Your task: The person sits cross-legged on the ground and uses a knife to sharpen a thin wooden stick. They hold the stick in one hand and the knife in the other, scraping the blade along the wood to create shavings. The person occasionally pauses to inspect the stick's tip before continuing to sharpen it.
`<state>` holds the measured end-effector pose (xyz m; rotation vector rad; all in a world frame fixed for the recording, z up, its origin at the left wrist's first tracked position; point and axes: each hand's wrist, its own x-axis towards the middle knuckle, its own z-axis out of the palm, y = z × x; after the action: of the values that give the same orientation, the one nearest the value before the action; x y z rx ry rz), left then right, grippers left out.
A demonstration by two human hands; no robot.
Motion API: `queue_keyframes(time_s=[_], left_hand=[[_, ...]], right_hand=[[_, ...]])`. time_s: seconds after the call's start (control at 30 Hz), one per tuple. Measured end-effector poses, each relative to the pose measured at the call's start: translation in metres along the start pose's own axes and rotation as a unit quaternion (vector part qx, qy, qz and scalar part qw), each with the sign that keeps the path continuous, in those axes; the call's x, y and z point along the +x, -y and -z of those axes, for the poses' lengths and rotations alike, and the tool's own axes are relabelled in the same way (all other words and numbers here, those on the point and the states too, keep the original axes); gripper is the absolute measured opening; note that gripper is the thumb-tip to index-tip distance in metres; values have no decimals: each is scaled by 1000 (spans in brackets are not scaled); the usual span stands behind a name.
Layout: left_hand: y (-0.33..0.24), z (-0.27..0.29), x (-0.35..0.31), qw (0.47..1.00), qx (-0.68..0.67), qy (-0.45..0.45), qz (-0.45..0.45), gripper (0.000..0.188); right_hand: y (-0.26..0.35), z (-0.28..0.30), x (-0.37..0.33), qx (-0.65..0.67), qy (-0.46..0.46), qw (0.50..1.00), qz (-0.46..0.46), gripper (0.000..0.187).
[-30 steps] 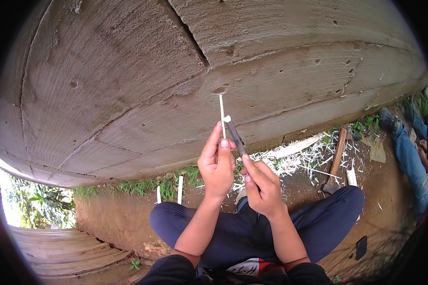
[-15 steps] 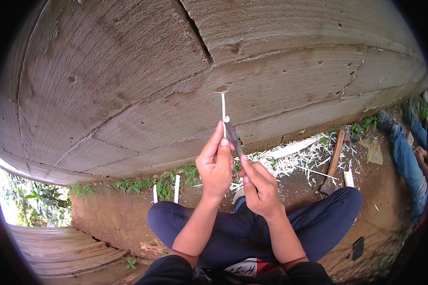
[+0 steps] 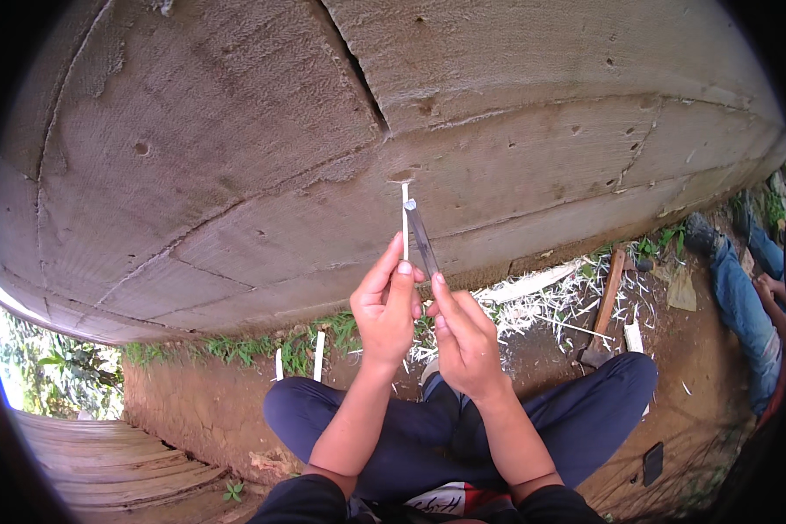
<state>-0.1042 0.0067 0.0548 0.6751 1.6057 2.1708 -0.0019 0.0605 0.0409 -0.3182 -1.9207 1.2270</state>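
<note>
Between the thumb and fingers of my left hand (image 3: 388, 306) stands a thin, pale wooden stick (image 3: 405, 220), its free end pointing up and away from me. My right hand (image 3: 468, 336) grips a knife whose dark, narrow blade (image 3: 423, 240) slants up to the left. The blade's tip lies close beside the stick, with a small white bit at that end. The knife's handle is hidden inside my right fist. Both hands are closed and nearly touch above my crossed legs.
A rough concrete wall (image 3: 262, 192) rises ahead. Pale shavings (image 3: 541, 306) cover the soil beside a wooden-handled axe (image 3: 610, 301). White strips (image 3: 320, 356) lie by my left knee. A black phone (image 3: 653, 463) rests at the right, near another person's jeans-clad leg (image 3: 742, 301).
The blade tip has moved up along the stick, nearer its free end. Both hands have shifted slightly left, still holding the same things.
</note>
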Motion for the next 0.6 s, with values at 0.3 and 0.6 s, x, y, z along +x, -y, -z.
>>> queue_keyframes(time_s=[0.3, 0.6], left_hand=[[-15, 0, -2, 999, -25, -6, 44, 36], [-30, -10, -7, 998, -54, -31, 30, 37]], right_hand=[[6, -1, -22, 26, 2, 1000, 10, 47], [10, 2, -26, 24, -4, 999, 34, 47]])
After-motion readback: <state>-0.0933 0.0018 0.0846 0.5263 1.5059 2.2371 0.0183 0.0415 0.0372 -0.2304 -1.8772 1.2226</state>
